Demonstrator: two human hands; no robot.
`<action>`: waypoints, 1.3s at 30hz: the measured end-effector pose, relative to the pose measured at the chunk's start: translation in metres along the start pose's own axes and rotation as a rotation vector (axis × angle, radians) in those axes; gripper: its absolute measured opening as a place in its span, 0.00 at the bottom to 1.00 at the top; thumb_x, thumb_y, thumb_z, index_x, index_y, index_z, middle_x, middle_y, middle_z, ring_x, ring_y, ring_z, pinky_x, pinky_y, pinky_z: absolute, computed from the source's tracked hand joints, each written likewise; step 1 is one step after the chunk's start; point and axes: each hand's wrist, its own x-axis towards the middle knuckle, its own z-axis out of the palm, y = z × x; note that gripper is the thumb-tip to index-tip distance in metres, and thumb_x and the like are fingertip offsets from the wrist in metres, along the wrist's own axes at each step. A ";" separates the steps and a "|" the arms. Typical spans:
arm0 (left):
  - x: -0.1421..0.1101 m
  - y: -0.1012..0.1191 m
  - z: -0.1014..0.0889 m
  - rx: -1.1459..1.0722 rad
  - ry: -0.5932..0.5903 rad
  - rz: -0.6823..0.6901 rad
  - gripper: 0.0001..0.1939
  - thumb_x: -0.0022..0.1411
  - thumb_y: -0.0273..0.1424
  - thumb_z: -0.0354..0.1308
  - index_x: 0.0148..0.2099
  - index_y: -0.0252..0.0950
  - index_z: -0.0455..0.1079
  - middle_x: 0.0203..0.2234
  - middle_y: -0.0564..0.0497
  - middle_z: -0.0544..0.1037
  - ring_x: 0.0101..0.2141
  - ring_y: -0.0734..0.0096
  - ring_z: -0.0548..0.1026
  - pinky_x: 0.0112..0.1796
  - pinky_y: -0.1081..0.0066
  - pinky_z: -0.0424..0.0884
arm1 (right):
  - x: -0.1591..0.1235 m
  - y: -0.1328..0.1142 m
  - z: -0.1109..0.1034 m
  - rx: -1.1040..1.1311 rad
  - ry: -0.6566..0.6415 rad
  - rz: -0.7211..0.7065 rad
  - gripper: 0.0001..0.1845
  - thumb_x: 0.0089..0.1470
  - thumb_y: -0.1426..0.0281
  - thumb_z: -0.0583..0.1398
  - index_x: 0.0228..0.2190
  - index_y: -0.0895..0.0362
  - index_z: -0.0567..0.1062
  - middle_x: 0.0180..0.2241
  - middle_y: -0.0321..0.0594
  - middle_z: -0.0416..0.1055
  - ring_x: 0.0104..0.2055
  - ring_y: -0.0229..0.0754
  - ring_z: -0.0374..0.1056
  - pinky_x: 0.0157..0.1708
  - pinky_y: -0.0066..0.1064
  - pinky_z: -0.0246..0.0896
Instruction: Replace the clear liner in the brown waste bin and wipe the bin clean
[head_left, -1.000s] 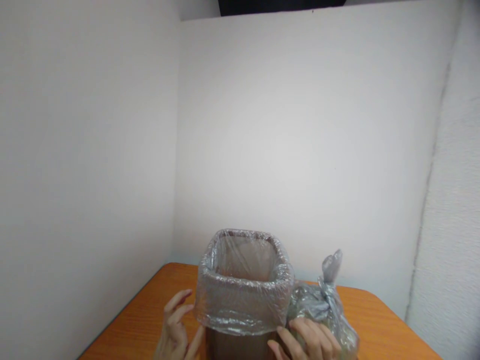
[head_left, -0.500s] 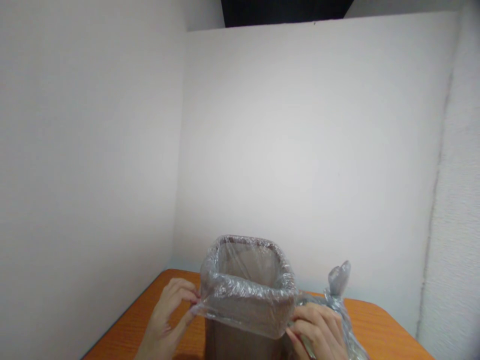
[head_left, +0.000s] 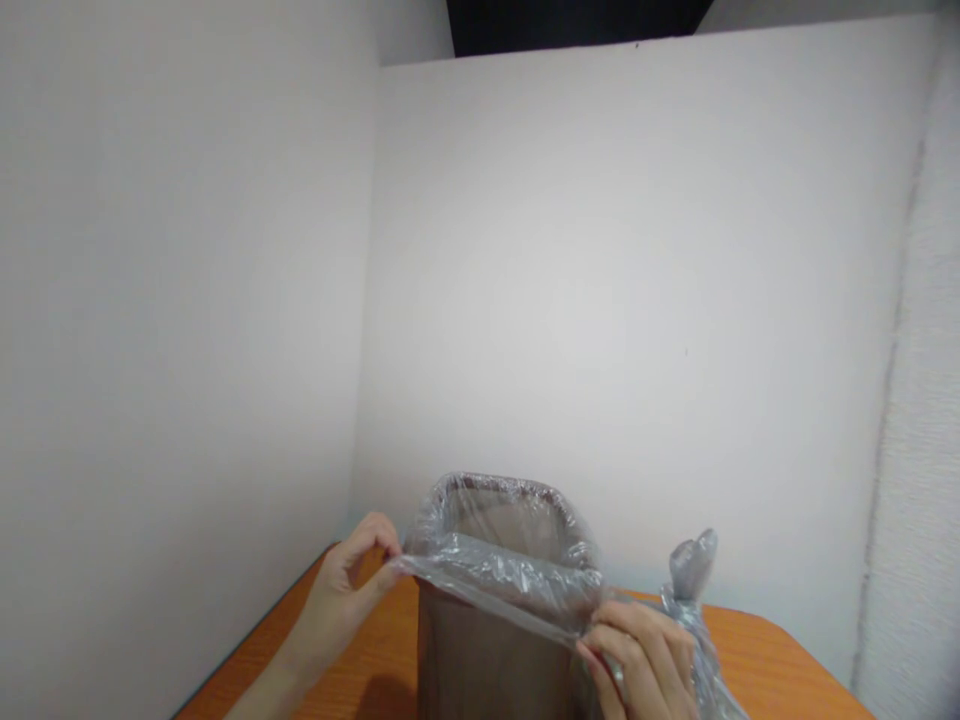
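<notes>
A brown trash bin stands upright on the table, its mouth lined with a clear plastic trash bag folded outward over the rim. At the front left corner, my left hand pinches the bag's loose edge between thumb and forefinger. My right hand grips the same edge at the front right, fingers curled and lower than the left. Between both hands the edge is stretched in a taut slanting line across the bin's front. The bin's base is out of frame.
Just behind my right hand sits a knotted clear plastic bag, its tied top sticking up. The orange wood table meets a white wall at the back, with another wall along the left.
My left hand has risen, lifting the bag's front edge away from the bin and pulling it tight. More of the bin's front now shows. My right hand stays low at its corner.
</notes>
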 end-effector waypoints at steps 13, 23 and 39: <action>0.115 -0.007 0.021 -0.028 -0.093 -0.113 0.17 0.57 0.43 0.59 0.26 0.37 0.61 0.20 0.58 0.61 0.25 0.74 0.61 0.27 0.74 0.56 | 0.065 0.005 0.011 0.040 -0.265 0.050 0.19 0.51 0.58 0.66 0.35 0.55 0.66 0.35 0.40 0.67 0.39 0.48 0.60 0.40 0.39 0.49; 0.150 -0.026 0.031 0.050 -0.142 -0.142 0.18 0.53 0.45 0.61 0.24 0.37 0.64 0.20 0.58 0.65 0.26 0.73 0.63 0.28 0.73 0.58 | 0.071 0.048 0.024 0.286 -0.406 0.453 0.10 0.64 0.61 0.54 0.33 0.52 0.71 0.33 0.37 0.71 0.39 0.45 0.64 0.42 0.36 0.54; 0.153 -0.107 0.041 0.084 -0.460 -0.998 0.30 0.66 0.55 0.45 0.39 0.33 0.72 0.29 0.50 0.79 0.27 0.68 0.77 0.32 0.65 0.75 | 0.068 0.133 0.131 0.666 -1.089 1.473 0.38 0.60 0.41 0.38 0.39 0.56 0.72 0.36 0.46 0.76 0.33 0.43 0.74 0.34 0.39 0.70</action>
